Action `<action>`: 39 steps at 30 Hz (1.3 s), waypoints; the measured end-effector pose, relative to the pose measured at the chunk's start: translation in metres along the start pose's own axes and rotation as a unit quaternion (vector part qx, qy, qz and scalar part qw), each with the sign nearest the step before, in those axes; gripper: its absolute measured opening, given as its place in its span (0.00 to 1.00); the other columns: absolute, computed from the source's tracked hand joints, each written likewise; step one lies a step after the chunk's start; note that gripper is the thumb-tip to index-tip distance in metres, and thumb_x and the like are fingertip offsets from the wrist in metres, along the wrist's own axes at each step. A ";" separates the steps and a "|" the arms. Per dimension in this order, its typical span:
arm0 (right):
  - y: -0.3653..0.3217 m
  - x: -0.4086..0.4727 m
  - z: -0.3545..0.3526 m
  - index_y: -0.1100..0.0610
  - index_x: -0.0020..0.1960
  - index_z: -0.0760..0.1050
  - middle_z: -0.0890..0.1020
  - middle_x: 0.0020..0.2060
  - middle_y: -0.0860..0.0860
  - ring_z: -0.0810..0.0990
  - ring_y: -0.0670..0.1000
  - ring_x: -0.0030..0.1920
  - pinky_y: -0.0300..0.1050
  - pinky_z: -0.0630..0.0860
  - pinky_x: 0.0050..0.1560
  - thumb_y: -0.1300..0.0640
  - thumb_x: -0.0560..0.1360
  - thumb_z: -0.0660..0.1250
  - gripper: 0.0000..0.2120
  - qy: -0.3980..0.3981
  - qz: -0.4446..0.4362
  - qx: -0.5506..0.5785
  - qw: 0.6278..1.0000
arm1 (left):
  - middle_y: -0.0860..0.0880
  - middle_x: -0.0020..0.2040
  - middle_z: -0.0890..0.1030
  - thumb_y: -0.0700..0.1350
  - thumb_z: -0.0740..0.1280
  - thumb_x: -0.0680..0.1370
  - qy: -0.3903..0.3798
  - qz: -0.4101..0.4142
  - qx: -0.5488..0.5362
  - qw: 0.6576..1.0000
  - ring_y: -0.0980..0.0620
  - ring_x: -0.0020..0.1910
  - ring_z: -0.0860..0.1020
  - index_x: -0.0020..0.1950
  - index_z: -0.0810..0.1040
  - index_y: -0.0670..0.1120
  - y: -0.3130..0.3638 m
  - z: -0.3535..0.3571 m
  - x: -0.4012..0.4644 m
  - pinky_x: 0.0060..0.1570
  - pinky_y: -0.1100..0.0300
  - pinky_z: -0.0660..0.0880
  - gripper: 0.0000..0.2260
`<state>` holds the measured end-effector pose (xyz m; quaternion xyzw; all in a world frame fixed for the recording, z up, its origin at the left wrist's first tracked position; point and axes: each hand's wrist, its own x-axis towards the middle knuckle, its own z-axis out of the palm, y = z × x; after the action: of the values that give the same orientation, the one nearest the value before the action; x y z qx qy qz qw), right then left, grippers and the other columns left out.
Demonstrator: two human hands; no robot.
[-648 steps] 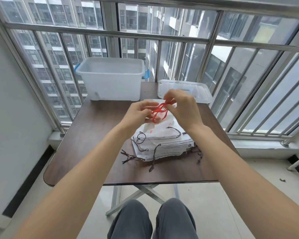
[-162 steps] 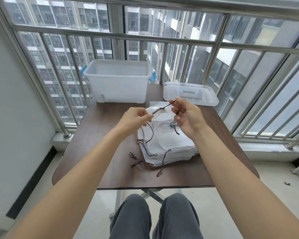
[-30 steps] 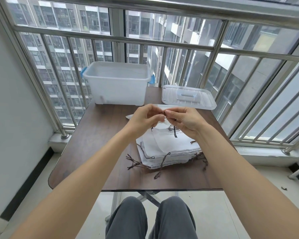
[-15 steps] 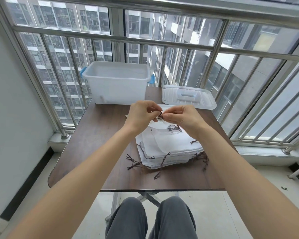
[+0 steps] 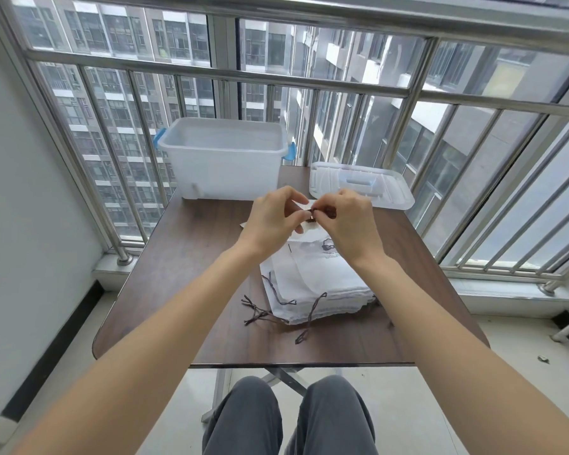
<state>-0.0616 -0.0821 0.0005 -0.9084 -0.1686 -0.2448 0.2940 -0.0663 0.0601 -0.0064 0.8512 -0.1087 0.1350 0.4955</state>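
Pinches the dark drawstring [image 5: 312, 215] at centre frame between left hand [image 5: 270, 221] and right hand [image 5: 349, 224], fingertips of both curled tight on the cord, nothing else gripped. Holds the small white pouch [image 5: 309, 232] just above the stack of pouches [image 5: 319, 284], probably to knot or cinch its mouth with room to work. Keeps the open bin [image 5: 224, 165] and its lid [image 5: 358, 187] at the far end of the tabletop [image 5: 184, 277], likely ready for finished pouches. Shows a dark printed logo [image 5: 327, 247] on the top pouch, too small to read.
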 end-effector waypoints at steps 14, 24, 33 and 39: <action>0.006 -0.013 0.019 0.64 0.41 0.77 0.75 0.36 0.59 0.78 0.56 0.32 0.41 0.75 0.36 0.65 0.71 0.68 0.02 0.126 -0.084 0.029 0.988 | 0.46 0.38 0.80 0.38 0.65 0.78 -0.082 -0.179 -0.289 0.937 0.59 0.28 0.73 0.45 0.78 0.42 0.001 -0.006 0.004 0.38 0.67 0.72 0.04; 0.010 -0.013 0.013 0.61 0.46 0.82 0.82 0.36 0.56 0.77 0.47 0.34 0.19 0.66 0.42 0.65 0.68 0.71 0.06 0.120 -0.070 0.065 0.988 | 0.49 0.34 0.77 0.42 0.59 0.81 -0.044 -0.103 -0.012 0.994 0.58 0.30 0.72 0.41 0.71 0.47 0.009 -0.001 0.008 0.34 0.64 0.67 0.09; 0.024 -0.014 0.005 0.61 0.44 0.82 0.84 0.36 0.55 0.82 0.56 0.36 0.52 0.80 0.38 0.65 0.69 0.71 0.05 0.103 -0.057 0.023 0.993 | 0.42 0.49 0.78 0.43 0.58 0.80 0.012 -0.124 0.130 0.984 0.42 0.48 0.78 0.44 0.69 0.45 -0.001 -0.008 0.004 0.50 0.48 0.75 0.06; 0.023 -0.014 0.005 0.62 0.51 0.82 0.81 0.40 0.59 0.80 0.59 0.41 0.47 0.76 0.44 0.65 0.73 0.68 0.08 0.040 -0.033 -0.035 0.998 | 0.39 0.52 0.75 0.34 0.56 0.79 0.021 -0.116 0.174 0.978 0.39 0.49 0.73 0.48 0.67 0.42 -0.002 -0.007 -0.002 0.48 0.46 0.75 0.04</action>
<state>-0.0609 -0.0996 -0.0209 -0.9015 -0.1782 -0.2962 0.2603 -0.0686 0.0672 -0.0061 0.9282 0.0262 0.1115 0.3541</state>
